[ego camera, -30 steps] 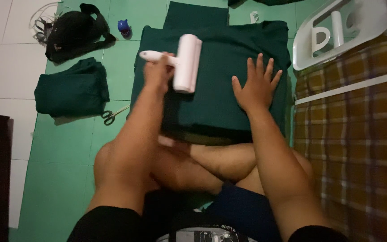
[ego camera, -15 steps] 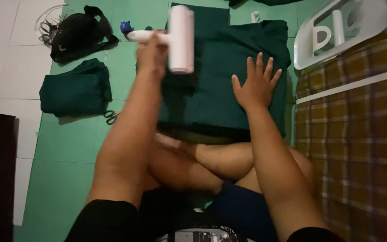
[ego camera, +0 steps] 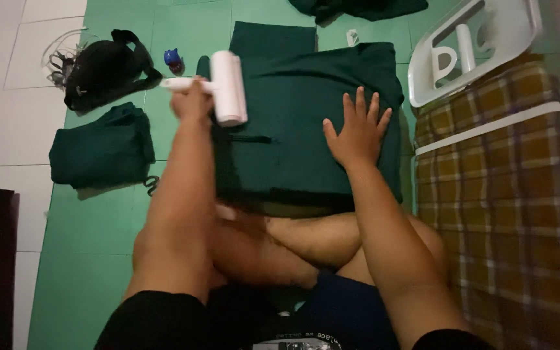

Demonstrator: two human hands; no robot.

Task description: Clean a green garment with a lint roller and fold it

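Head view: the left hand (ego camera: 190, 104) grips the handle of a white cylindrical lint roller (ego camera: 228, 87), which sits at the left edge of the folded dark green cloth garment (ego camera: 306, 129). The right hand (ego camera: 356, 129) lies flat and spread on that garment. The roller could slip off the edge or ruck the fabric if the pinning loosens. The green and white tiled floor (ego camera: 98, 220) holds a second folded green bundle (ego camera: 102, 148), a black bag (ego camera: 102, 68) and a plaid mattress (ego camera: 507, 207).

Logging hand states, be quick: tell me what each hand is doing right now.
Left hand: closed around the handle of the white lint roller.
Right hand: open, fingers spread, flat on the dark green folded cloth.
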